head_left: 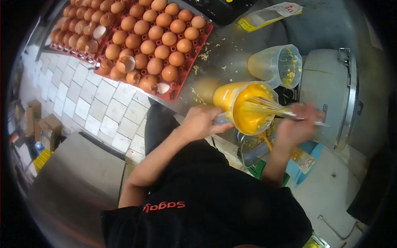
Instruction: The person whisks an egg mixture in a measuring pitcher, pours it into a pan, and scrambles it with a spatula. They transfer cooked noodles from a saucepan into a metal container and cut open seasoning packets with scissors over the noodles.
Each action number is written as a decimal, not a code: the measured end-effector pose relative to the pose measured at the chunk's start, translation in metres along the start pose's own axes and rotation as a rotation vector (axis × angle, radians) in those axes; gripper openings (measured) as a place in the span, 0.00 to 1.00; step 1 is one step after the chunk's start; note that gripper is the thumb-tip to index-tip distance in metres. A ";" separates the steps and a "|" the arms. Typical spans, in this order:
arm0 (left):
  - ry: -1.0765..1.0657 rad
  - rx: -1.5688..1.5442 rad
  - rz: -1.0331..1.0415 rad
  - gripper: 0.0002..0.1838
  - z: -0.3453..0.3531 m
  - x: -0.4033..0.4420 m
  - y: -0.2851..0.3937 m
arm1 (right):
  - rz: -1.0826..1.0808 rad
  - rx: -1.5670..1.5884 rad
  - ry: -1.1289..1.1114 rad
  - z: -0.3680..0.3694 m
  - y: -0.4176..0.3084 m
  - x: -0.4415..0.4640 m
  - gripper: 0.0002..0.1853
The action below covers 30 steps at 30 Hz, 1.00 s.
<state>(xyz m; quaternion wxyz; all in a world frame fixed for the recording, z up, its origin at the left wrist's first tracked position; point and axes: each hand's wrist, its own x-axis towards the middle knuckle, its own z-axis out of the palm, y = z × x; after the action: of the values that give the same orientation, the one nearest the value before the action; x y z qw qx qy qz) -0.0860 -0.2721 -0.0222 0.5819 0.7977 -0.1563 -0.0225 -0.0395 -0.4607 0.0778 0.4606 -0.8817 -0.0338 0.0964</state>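
Note:
My left hand (203, 121) is closed round the handle of a clear plastic measuring jug (226, 96), which is tilted with its mouth towards me. Bright yellow beaten egg (248, 118) fills much of it. In my right hand (301, 123), slightly blurred by motion, is the handle of a wire whisk (269, 106). The whisk's wires dip into the egg. Just beyond this jug, a second plastic jug (261, 65) lies tipped on the counter, with yellow bits stuck inside its rim.
Red egg trays (175, 94) hold many brown eggs and some cracked shells at the counter's far left. A grey lidded container (320, 89) stands at right. A clear and yellow packet (269, 17) lies at the back. Below right is a blue bowl (316, 157). Yellow crumbs dot the metal counter (219, 49).

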 end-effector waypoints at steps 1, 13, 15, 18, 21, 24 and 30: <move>-0.019 0.019 -0.007 0.21 -0.005 0.004 -0.005 | -0.030 -0.003 0.027 0.001 0.001 0.008 0.08; -0.050 0.010 -0.037 0.22 0.001 0.002 -0.003 | 0.027 0.389 0.352 -0.039 -0.018 0.013 0.07; -0.040 -0.008 -0.027 0.22 0.007 -0.002 0.001 | 0.029 0.101 0.311 -0.029 -0.021 0.002 0.07; -0.055 0.027 -0.029 0.22 0.009 -0.006 0.004 | -0.137 0.349 0.573 -0.029 -0.009 -0.005 0.07; -0.077 0.043 -0.039 0.22 0.003 0.001 0.004 | -0.213 -0.139 0.428 -0.027 0.014 -0.018 0.05; -0.044 -0.006 -0.027 0.23 0.008 0.001 0.001 | -0.150 -0.058 0.471 -0.033 -0.004 -0.012 0.03; -0.080 -0.024 0.007 0.25 0.007 -0.001 -0.010 | -0.068 0.014 0.375 -0.035 -0.008 -0.004 0.06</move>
<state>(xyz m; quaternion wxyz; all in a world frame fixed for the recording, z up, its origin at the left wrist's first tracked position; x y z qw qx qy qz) -0.0866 -0.2754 -0.0339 0.5850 0.7885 -0.1821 -0.0541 -0.0358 -0.4854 0.1041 0.4680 -0.8793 0.0237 -0.0851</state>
